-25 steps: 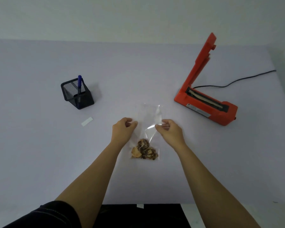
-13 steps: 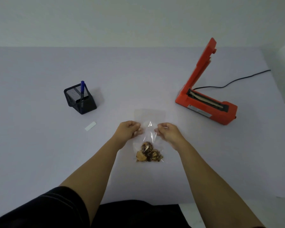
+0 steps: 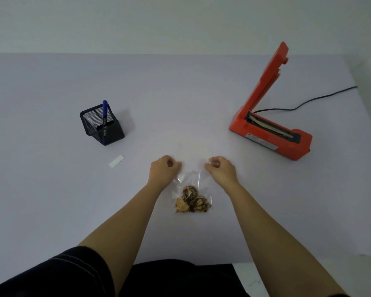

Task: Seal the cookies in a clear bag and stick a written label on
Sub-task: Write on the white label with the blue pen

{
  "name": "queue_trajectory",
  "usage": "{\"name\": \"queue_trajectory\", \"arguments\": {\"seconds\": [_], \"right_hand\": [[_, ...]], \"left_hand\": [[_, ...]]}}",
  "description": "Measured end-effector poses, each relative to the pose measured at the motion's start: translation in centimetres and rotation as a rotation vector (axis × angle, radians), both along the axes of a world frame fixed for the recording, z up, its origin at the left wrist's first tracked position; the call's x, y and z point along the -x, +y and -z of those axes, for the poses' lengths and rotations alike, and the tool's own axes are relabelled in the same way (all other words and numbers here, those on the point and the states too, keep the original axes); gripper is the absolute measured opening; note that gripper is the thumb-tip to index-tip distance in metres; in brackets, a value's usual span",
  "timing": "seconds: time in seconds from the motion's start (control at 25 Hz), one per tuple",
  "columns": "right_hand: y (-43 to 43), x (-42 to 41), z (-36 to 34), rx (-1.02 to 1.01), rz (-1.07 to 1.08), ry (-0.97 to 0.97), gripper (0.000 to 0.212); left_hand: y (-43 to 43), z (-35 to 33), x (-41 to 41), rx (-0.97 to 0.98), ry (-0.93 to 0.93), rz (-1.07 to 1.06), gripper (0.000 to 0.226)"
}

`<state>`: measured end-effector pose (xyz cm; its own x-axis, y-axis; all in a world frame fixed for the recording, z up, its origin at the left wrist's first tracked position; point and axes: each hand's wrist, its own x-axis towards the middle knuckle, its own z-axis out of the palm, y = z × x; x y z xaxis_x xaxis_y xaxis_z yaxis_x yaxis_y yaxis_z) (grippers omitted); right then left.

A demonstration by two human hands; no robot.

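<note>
Pale lilac and matte, the table (image 3: 180, 93) runs smooth and flat up to a plain off-white wall. At its near middle lies our bag (image 3: 189, 179), a thin clear film, crinkled and glossy, lying flat with its open end pointing away from us. At its near end sit the cookies (image 3: 191, 199), round, rough lumps of tan crumb with dark chocolate patches. Our left hand (image 3: 162, 170) and right hand (image 3: 221, 169) are curled, each pinching one side of the bag's upper part.

Far right of the bag stands a sealer (image 3: 270, 133) of smooth orange plastic, its long arm raised, a black cord (image 3: 308, 101) trailing off behind. Far left of the bag is a square black mesh cup (image 3: 103, 127) with one blue pen (image 3: 104, 110) upright inside. Between cup and bag, nearer the cup, lies a small white label (image 3: 116, 161), a flat strip.
</note>
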<state>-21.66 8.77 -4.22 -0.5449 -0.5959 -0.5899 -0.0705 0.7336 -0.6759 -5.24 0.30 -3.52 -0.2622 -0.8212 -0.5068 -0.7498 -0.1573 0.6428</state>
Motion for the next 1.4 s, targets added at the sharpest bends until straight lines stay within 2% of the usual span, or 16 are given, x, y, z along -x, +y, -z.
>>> {"name": "queue_trajectory", "arguments": {"seconds": [0.04, 0.2, 0.4, 0.72, 0.92, 1.04, 1.12, 1.28, 1.4], "right_hand": [[-0.1, 0.0, -0.2, 0.002, -0.011, 0.022, 0.032], [-1.0, 0.9, -2.3, 0.072, -0.028, 0.120, 0.043], [-5.8, 0.8, -7.2, 0.271, -0.134, 0.270, 0.038], [-15.4, -6.5, -9.5, 0.352, -0.320, 0.313, 0.034], [-20.6, -12.3, -9.1, 0.409, -0.396, 0.343, 0.028], [-23.4, -15.2, -8.6, 0.391, -0.503, 0.333, 0.035], [-24.7, -16.3, -8.0, 0.343, -0.581, 0.338, 0.039], [-25.3, -16.8, -6.9, 0.349, -0.610, 0.408, 0.027], [-25.0, -16.9, -7.6, 0.386, -0.590, 0.387, 0.020]], "left_hand": [[0.0, -0.1, 0.0, 0.024, -0.007, -0.005, 0.019], [-0.7, -2.1, 0.0, 0.112, 0.020, -0.049, 0.045], [-4.7, -6.6, -1.5, 0.306, 0.073, -0.058, 0.042], [-12.5, -10.9, -9.9, 0.549, 0.020, -0.071, 0.039], [-15.0, -9.4, -14.9, 0.472, -0.061, -0.146, 0.037], [-15.3, -7.6, -15.9, 0.335, -0.042, -0.149, 0.024], [-15.4, -6.3, -15.9, 0.267, -0.004, -0.163, 0.027], [-15.2, -5.0, -15.3, 0.221, 0.060, -0.230, 0.031], [-15.2, -5.1, -15.0, 0.192, 0.071, -0.268, 0.031]]}}
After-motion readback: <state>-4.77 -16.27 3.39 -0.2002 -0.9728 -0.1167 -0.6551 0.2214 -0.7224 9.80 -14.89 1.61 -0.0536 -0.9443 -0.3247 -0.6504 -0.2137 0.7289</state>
